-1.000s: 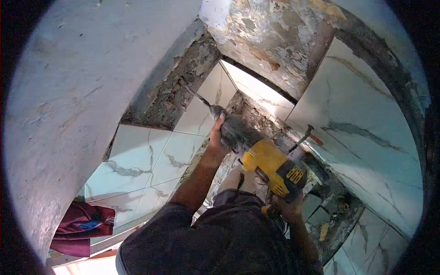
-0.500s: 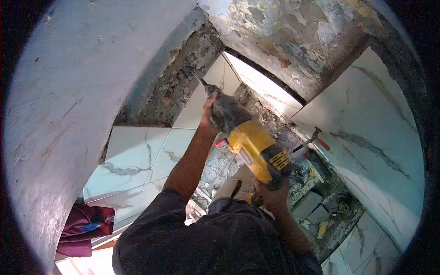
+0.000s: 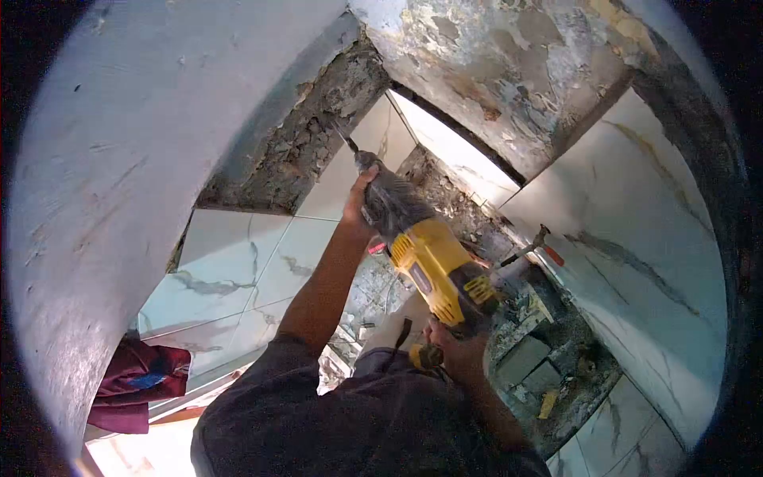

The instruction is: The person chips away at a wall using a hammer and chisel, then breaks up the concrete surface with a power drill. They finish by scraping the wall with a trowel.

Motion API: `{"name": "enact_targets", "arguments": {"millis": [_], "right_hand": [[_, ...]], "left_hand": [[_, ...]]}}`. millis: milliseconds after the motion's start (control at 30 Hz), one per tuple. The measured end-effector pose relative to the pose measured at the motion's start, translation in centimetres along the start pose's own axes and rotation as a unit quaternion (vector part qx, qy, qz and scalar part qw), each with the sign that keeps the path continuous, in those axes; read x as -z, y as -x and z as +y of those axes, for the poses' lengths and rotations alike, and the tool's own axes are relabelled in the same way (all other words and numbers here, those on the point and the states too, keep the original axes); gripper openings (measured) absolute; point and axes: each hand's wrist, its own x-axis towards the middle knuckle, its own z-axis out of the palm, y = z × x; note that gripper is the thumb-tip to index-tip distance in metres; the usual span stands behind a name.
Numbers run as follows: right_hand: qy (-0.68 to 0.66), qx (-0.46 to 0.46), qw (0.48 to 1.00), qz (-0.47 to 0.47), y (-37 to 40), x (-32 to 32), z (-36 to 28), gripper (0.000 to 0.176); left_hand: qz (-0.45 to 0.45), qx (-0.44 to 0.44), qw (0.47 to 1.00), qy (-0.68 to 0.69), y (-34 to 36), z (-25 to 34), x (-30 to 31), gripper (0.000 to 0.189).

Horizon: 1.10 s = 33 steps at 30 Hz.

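Observation:
A dusty yellow and black demolition hammer (image 3: 433, 258) lies slantwise across the view, its nose towards the upper left. My left hand (image 3: 359, 200) is wrapped round the dark front housing, thumb near the nose. At the rear, my right hand (image 3: 461, 350) grips the handle, partly hidden by the tool body. A thin metal chisel bit (image 3: 346, 137) sticks out of the nose, its tip right at the rough, chipped strip of bare wall (image 3: 306, 139) above the tiles.
Marbled white tiles (image 3: 226, 258) cover the lower walls. A hammer with a red-and-black handle (image 3: 548, 252) lies against the right wall. Rubble and broken tile pieces (image 3: 524, 358) litter the floor. Maroon cloth (image 3: 143, 378) hangs at lower left. Peeling plaster (image 3: 501, 63) covers the upper wall.
The demolition hammer's rear end and my right hand have shifted slightly left and down in view. Both hands keep their hold, and the bit stays at the chipped strip.

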Motion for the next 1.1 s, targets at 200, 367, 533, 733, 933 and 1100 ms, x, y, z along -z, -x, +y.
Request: {"name": "enact_targets", "arguments": {"millis": [200,367,533,733,933,1100], "right_hand": [[-0.135,-0.155,0.978,-0.019,-2.7,-1.9,-3.2,0.029],[-0.190,-0.156,0.969,0.021,-1.4,-3.1,-1.5,0.036],[0.122,0.055,0.990,-0.047,-0.6,-3.9,-3.9,0.057],[-0.017,-0.070,0.994,-0.082,3.8,-0.7,-1.0,0.070],[0.138,0.092,0.985,-0.038,4.4,-1.1,-1.1,0.055],[-0.004,-0.069,0.996,-0.048,3.0,-3.5,5.7,0.067]], "left_hand": [[0.087,0.022,0.994,-0.064,-5.2,1.0,3.5,0.035],[-0.007,-0.009,1.000,-0.014,-3.0,1.7,1.3,0.031],[-0.051,-0.062,0.997,-0.011,-1.2,2.6,0.7,0.044],[-0.067,0.014,0.994,0.087,1.0,-0.5,1.7,0.039],[-0.032,-0.012,0.998,0.051,1.3,-0.8,3.7,0.050],[-0.007,-0.033,0.999,0.018,0.0,1.6,4.8,0.044]]}}
